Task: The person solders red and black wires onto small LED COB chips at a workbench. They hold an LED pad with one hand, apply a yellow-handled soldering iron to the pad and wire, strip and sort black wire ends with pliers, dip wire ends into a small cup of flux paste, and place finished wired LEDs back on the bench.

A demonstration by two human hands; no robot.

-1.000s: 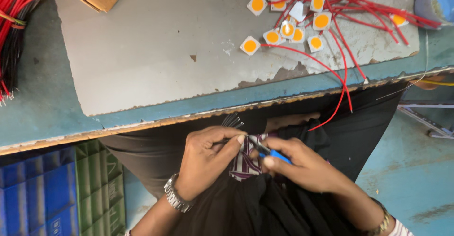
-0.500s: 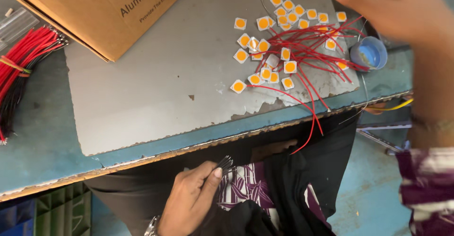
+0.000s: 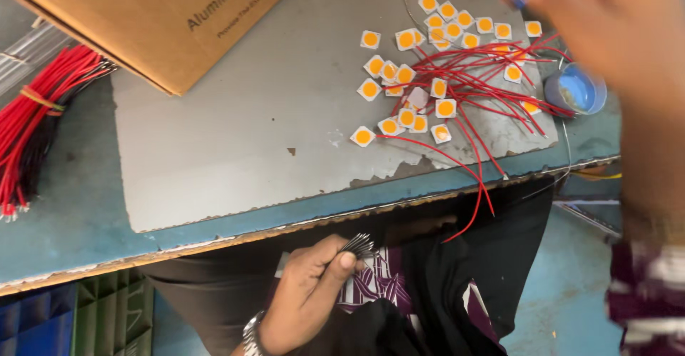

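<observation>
While my left hand (image 3: pixel 307 295) sits low below the bench (image 3: pixel 78 220) edge, over my dark lap, its grip is clenched on a small bundle of thin wire ends (image 3: pixel 359 244), pinched between thumb and forefinger so the silvery tips fan out just past the thumbnail. My right hand (image 3: pixel 606 21) is raised high at the upper right, blurred, well apart from that bundle; a bit of blue shows at its fingers, but I cannot tell whether that grip is closed or released. On the grey mat (image 3: pixel 235 142) lie many small square white chips with orange centres (image 3: pixel 428 63), tangled among loose red wires (image 3: pixel 485 92). Just beside them stands a small blue round tub (image 3: pixel 576 90), its contents too unclear to tell. A cardboard box (image 3: pixel 157 13) rests on the mat's far left corner, and a tied bunch of red wires (image 3: pixel 36 120) lies at the left.
</observation>
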